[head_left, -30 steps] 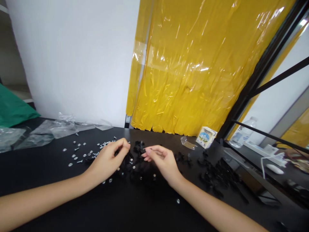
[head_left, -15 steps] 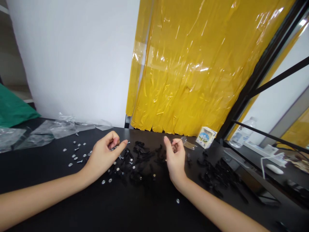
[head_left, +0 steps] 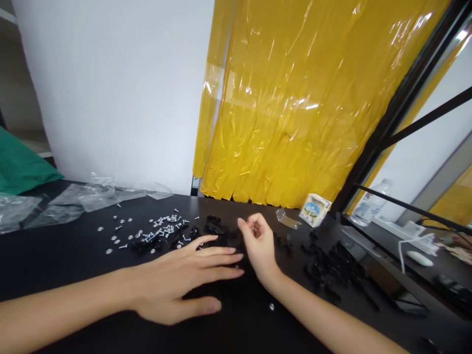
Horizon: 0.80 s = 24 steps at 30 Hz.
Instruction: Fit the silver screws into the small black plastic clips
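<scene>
My left hand [head_left: 184, 278] lies open and flat, fingers stretched to the right, low over the black table [head_left: 73, 275] and over part of a heap of small black plastic parts [head_left: 216, 231]. My right hand [head_left: 258, 243] is raised just right of that heap with its fingers curled in a pinch; what they hold is too small to make out. Small silver screws [head_left: 165, 228] lie scattered beyond my left hand.
Clear plastic bags [head_left: 73, 199] and a green cloth [head_left: 18, 169] lie at the far left. A second pile of black parts [head_left: 332, 268] sits to the right, a small printed box [head_left: 314, 209] behind it. One loose screw [head_left: 272, 307] lies near my right forearm. Yellow plastic sheeting hangs behind.
My left hand has opened out of its pinch and swept down and right, flat over the black parts. My right hand stayed curled and shifted slightly left and down.
</scene>
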{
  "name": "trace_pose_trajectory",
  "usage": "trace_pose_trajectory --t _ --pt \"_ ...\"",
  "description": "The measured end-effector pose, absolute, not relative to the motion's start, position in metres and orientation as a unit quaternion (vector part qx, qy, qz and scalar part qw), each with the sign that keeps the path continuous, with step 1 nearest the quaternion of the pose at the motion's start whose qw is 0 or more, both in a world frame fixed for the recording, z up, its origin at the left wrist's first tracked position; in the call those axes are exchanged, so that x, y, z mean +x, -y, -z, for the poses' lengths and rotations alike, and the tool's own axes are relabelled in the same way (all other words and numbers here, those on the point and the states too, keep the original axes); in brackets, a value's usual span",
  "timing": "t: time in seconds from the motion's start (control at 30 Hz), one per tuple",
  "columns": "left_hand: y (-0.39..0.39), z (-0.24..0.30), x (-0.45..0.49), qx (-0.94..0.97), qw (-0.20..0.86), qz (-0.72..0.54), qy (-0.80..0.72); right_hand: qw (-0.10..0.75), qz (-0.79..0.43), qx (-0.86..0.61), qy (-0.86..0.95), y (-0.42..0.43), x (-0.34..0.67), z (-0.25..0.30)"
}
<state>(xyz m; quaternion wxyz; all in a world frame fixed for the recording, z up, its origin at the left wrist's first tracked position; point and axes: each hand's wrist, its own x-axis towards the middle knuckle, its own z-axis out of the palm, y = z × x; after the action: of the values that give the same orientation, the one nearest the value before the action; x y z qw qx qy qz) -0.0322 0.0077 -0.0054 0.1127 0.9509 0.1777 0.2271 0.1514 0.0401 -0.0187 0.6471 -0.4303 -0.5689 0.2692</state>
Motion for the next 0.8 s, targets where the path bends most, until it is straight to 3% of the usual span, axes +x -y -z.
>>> trace_pose_trajectory --t 0.23,0.53,0.8 --pt "-0.010 0.005 -0.034 0.944 0.104 -0.243 -0.197 0.627 -0.294 -0.413 0.592 -0.038 0.149 0.018" --pt "-0.017 -0.005 -0.039 0.929 0.179 -0.234 -0.224 0.607 -0.307 -0.402 0.613 -0.038 0.149 0.019" --pt "-0.031 0.005 -0.040 0.859 0.157 -0.369 -0.317 0.578 -0.371 -0.378 0.621 -0.035 0.146 0.019"
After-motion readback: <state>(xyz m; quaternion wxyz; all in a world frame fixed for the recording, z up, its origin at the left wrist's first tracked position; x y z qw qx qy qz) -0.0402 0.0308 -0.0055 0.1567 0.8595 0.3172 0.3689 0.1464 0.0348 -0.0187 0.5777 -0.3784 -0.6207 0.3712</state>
